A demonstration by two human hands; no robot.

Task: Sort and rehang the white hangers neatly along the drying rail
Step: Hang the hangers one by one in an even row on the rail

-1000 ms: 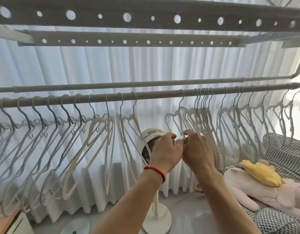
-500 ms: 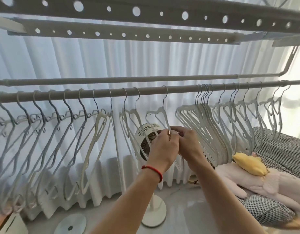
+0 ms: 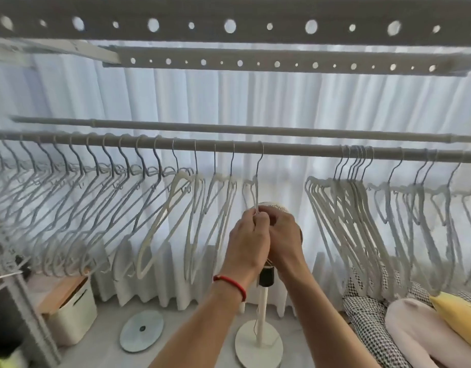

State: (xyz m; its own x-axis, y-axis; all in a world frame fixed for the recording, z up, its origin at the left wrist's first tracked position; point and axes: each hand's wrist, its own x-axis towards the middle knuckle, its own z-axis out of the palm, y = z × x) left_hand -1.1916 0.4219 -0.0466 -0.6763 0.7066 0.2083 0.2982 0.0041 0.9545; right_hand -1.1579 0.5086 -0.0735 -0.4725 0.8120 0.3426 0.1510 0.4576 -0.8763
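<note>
— Head view: where's the hanger?

— I see the thin white wire-hooked hanger (image 3: 256, 181) hooked on the grey metal drying rail (image 3: 295, 150), between two hanger groups.

— Grip?

— My left hand (image 3: 249, 240) and right hand (image 3: 283, 239) both pinch its lower edge, touching each other.

Bright daylight through curtain (image 3: 255, 102); soft blur, edges bowed.

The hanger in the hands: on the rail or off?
On. The hanger's hook loops over the rail; both hands pinch its lower part.
</note>
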